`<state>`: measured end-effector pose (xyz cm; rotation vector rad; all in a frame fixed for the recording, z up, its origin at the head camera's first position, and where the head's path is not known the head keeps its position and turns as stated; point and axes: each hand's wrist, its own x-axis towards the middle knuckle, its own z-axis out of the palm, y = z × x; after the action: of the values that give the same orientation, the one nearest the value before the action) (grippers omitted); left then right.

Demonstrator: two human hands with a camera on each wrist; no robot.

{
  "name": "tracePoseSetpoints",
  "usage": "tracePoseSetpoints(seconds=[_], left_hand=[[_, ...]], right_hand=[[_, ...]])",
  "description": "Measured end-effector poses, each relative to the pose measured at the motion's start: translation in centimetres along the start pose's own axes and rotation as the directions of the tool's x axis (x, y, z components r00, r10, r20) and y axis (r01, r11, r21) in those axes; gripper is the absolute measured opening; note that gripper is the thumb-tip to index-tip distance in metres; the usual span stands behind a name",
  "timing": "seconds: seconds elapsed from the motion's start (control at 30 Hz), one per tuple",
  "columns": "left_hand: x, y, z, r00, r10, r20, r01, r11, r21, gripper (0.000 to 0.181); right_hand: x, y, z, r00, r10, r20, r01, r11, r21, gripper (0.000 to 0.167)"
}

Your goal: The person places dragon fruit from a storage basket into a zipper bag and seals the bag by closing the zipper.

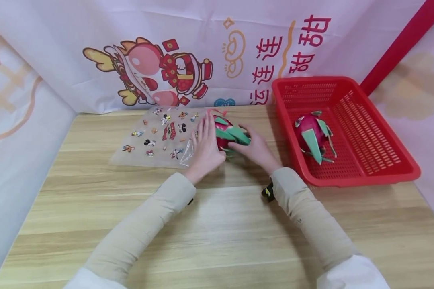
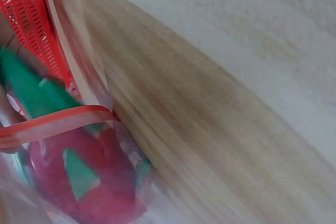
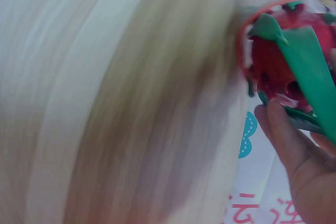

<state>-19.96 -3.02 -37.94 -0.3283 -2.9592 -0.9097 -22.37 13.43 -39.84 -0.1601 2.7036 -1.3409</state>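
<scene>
A magenta dragon fruit with green scales (image 1: 233, 134) lies partly inside the mouth of a clear cartoon-printed plastic bag (image 1: 159, 138). The right hand (image 1: 258, 150) grips the fruit from its right side, fingers and thumb around the green end (image 3: 310, 72). Against the bag beside the fruit rests the left hand (image 1: 207, 148), its fingers straight and pointing away from the body. In the left wrist view, the bag's red zip strip (image 2: 63, 121) runs across the fruit (image 2: 89, 177), which shows through the clear plastic. The left hand's fingertips do not show clearly there.
On the right stands a red plastic basket (image 1: 347, 180) holding a second dragon fruit (image 1: 311, 132). Everything sits on a wood-grain table (image 1: 217, 241). A printed white cloth (image 1: 238, 40) hangs behind the table's far edge.
</scene>
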Motion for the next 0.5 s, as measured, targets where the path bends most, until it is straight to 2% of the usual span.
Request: tracePoseSetpoints(seconds=[0.1, 0.27, 0.37, 0.5], left_hand=[[-0.1, -0.2, 0.0, 1.000, -0.012, 0.014, 0.012, 1.000, -0.005, 0.114], [-0.2, -0.5, 0.1, 0.999, -0.019, 0.035, 0.020, 1.000, -0.017, 0.114], [-0.1, -0.6, 0.1, 1.000, -0.008, 0.024, 0.009, 1.000, -0.020, 0.114], [0.0, -0.6, -0.2, 1.000, 0.012, -0.004, -0.012, 1.000, -0.021, 0.116]], right_hand=[[-0.1, -0.3, -0.2, 0.999, -0.005, -0.037, 0.008, 0.997, 0.080, 0.063], [-0.5, -1.1, -0.3, 1.000, -0.023, -0.017, 0.025, 0.994, 0.106, 0.045], [-0.7, -1.4, -0.4, 1.000, 0.014, -0.004, -0.013, 0.989, 0.147, 0.043], [-0.8, -1.3, -0.7, 0.995, 0.095, 0.024, -0.098, 0.968, 0.230, 0.043]])
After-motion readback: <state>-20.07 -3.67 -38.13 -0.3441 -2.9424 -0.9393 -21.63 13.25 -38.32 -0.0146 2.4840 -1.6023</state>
